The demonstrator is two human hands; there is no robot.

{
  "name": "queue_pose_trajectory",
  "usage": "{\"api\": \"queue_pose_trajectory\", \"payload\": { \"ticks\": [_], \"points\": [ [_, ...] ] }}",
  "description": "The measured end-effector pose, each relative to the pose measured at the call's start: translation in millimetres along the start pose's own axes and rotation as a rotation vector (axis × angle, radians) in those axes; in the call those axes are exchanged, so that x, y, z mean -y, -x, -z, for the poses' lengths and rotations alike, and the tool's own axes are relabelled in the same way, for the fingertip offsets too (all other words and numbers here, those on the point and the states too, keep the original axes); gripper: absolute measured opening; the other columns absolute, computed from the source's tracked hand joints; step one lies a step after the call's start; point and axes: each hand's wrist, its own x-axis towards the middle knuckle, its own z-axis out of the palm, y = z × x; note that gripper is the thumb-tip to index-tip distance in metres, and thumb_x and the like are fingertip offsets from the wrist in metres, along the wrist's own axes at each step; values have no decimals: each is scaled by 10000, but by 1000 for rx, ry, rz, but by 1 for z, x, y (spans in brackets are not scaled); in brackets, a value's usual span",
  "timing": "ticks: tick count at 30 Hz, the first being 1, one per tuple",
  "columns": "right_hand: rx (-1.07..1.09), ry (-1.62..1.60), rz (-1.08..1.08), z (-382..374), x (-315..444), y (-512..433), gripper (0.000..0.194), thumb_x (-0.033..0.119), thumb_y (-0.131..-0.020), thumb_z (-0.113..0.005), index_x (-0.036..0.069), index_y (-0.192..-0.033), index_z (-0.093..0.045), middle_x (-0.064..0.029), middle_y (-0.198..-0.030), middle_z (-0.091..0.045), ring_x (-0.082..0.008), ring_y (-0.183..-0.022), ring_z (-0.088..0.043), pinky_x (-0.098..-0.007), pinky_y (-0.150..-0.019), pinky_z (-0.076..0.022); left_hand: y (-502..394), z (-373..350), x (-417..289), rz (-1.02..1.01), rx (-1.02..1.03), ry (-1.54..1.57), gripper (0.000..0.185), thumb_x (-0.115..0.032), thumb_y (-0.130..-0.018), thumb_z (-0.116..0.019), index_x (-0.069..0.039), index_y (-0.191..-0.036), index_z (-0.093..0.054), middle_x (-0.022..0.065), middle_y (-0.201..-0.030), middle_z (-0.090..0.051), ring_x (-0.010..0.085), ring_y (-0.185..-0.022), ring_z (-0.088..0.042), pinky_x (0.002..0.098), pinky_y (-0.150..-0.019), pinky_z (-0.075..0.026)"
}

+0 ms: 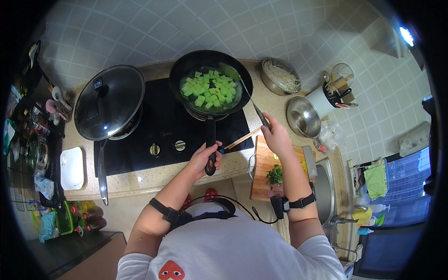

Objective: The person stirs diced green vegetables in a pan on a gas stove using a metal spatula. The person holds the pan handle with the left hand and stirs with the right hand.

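My left hand [205,159] grips the black handle of a wok [177,75] on the right burner of the gas stove [140,150]. Pale green cubes [210,89] lie in shallow liquid in the wok. Closed around the dark handle of a metal turner [252,101] is my right hand [277,134]; the turner's blade rests against the wok's upper right inner wall. A pair of wooden chopsticks [241,139] lies on the stove's right edge, just left of that hand. Below my right forearm is a wooden cutting board [260,154] with chopped green herbs [274,175] and a cleaver [309,159] at its right side.
A lidded pan [119,105] stands on the left burner, its handle pointing towards me. Left of the stove is a white plate [71,168]. A bowl of bean sprouts [281,76], a metal bowl [303,117] and a utensil holder [320,99] stand at right, above the sink [323,189].
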Motion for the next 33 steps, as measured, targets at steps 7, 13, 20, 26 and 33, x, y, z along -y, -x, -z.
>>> {"api": "queue_pose_trajectory", "payload": {
  "ticks": [7,13,20,26,33],
  "points": [
    [-42,53,-72,-11,-11,-9,403,181,-838,-572,113,-1230,-509,-197,-1009,-639,-367,-919,-609,-440,-807,-477,0,0,0,-8,1,-7,263,-269,-961,-433,-91,-1154,-451,39,-677,-512,142,-562,-486,295,-517,-421],
    [2,41,-111,-19,-10,-11,409,176,-835,-586,110,-1232,-510,-191,-938,-649,-350,-884,-619,-419,-788,-480,0,1,0,-12,1,-15,263,-268,-962,-433,-88,-1153,-451,40,-677,-512,141,-564,-492,290,-514,-428],
    [-53,39,65,-20,5,-9,445,128,-810,-578,153,-1250,-517,-177,-963,-638,-348,-885,-612,-402,-770,-481,-1,1,0,0,-1,-12,262,-268,-966,-424,-88,-1155,-448,39,-677,-511,141,-563,-495,290,-513,-431],
    [32,248,220,-20,27,-25,516,96,-775,-546,270,-1260,-522,-117,-914,-572,-318,-844,-599,-416,-715,-488,0,0,0,5,-11,-5,261,-264,-968,-416,-87,-1158,-447,39,-678,-506,146,-569,-484,294,-519,-416],
    [58,349,313,-33,38,-35,550,69,-772,-547,305,-1267,-513,-103,-866,-544,-287,-808,-603,-396,-681,-497,2,-1,-1,-6,1,-6,262,-265,-966,-421,-85,-1153,-452,40,-675,-503,148,-569,-480,292,-521,-415]
  ]
}}
